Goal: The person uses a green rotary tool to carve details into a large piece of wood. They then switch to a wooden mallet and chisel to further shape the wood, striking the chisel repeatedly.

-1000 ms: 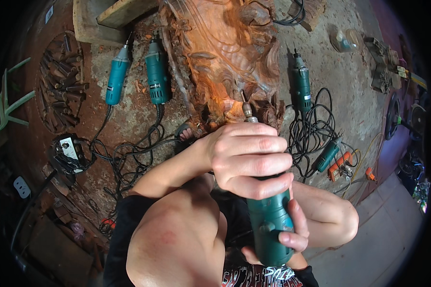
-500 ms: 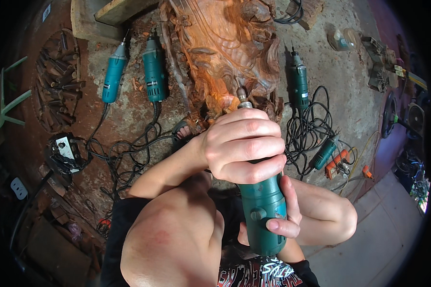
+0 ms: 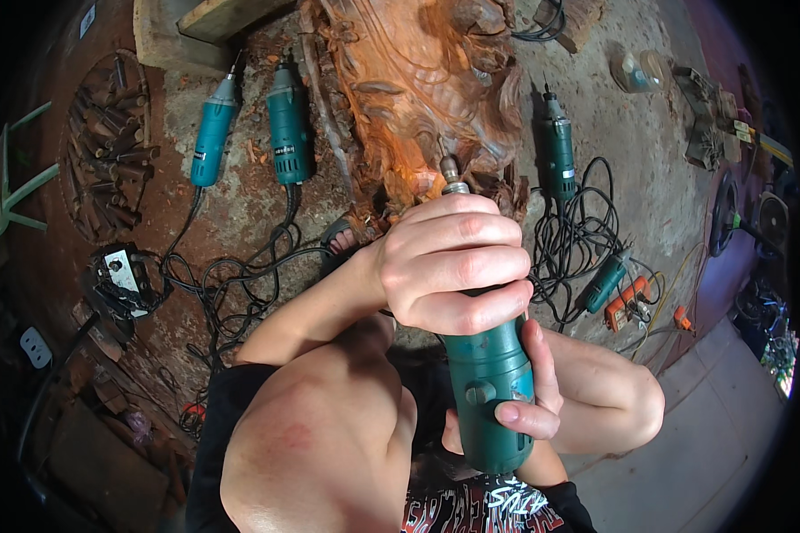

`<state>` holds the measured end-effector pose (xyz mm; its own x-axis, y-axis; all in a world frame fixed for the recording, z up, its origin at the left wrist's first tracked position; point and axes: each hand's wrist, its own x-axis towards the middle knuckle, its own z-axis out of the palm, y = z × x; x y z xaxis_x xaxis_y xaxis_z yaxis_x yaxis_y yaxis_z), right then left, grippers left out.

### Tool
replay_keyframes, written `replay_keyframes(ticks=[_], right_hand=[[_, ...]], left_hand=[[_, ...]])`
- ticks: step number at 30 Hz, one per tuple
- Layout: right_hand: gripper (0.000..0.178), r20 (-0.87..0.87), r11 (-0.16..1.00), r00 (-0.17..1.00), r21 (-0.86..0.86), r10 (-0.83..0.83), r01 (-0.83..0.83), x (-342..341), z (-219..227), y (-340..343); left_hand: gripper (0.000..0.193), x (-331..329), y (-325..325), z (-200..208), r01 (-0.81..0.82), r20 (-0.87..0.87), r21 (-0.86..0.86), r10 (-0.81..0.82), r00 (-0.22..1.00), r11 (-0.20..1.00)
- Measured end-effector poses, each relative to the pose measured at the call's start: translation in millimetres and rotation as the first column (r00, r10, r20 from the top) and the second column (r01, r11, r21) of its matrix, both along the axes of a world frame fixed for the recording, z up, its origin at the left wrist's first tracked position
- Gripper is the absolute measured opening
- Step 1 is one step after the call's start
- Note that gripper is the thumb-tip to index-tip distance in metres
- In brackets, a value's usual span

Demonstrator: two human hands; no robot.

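A green die grinder (image 3: 489, 391) points away from me, its thin bit resting at or just over a reddish-brown wood carving (image 3: 409, 71); contact is too small to tell. My left hand (image 3: 458, 262) wraps over the front of the grinder, just behind its metal collet (image 3: 451, 169). Lower on the body, my right hand (image 3: 544, 382) grips from the right and beneath, thumb and a finger showing, the palm hidden behind the tool. Relief curves and scale-like shapes cover the carving, which stands between my feet.
Two teal grinders (image 3: 212, 133) lie left of the carving, another green grinder (image 3: 556, 147) to the right. Tangled black cords (image 3: 578, 240) spread on both sides. A round holder of tool handles (image 3: 107, 147), a switch box (image 3: 124, 280), an orange socket block (image 3: 628, 302) and a clear jar (image 3: 640, 71) sit around.
The bit and my left hand have shifted very slightly up the picture against the carving. Both hands keep their hold on the die grinder.
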<state>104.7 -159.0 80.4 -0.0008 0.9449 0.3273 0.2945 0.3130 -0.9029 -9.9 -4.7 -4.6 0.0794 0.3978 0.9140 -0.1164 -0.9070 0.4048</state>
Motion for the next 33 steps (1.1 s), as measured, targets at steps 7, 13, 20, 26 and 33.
replay_keyframes(ticks=[7, 13, 20, 26, 33], right_hand=[[0.051, -0.047, 1.000, 0.999, -0.002, -0.002, 0.002, 1.1, -4.3, -15.1], [0.053, -0.001, 1.000, 1.000, 0.000, 0.001, -0.001, -0.5, 1.0, -0.9], [0.052, -0.035, 0.997, 0.996, 0.003, 0.080, -0.080, 8.0, -3.6, -0.8], [0.053, -0.020, 1.000, 1.000, -0.016, -0.016, 0.016, -0.9, 1.9, -9.5], [0.055, 0.016, 0.998, 1.000, -0.056, 0.027, -0.026, 4.1, 5.3, -8.7]], left_hand=[[0.018, 3.1, -4.1, 1.5, 0.031, 0.015, -0.003, -0.031, 0.999, 1.000], [0.017, 1.7, 1.3, -0.9, -0.015, 0.016, -0.018, 0.015, 1.000, 1.000], [0.017, 1.6, 0.1, -0.4, -0.001, 0.010, -0.005, 0.001, 1.000, 1.000], [0.018, 2.9, -0.6, 0.0, 0.016, 0.011, -0.004, -0.016, 1.000, 1.000], [0.018, 1.4, -0.9, -0.9, 0.013, 0.019, 0.005, -0.013, 1.000, 1.000]])
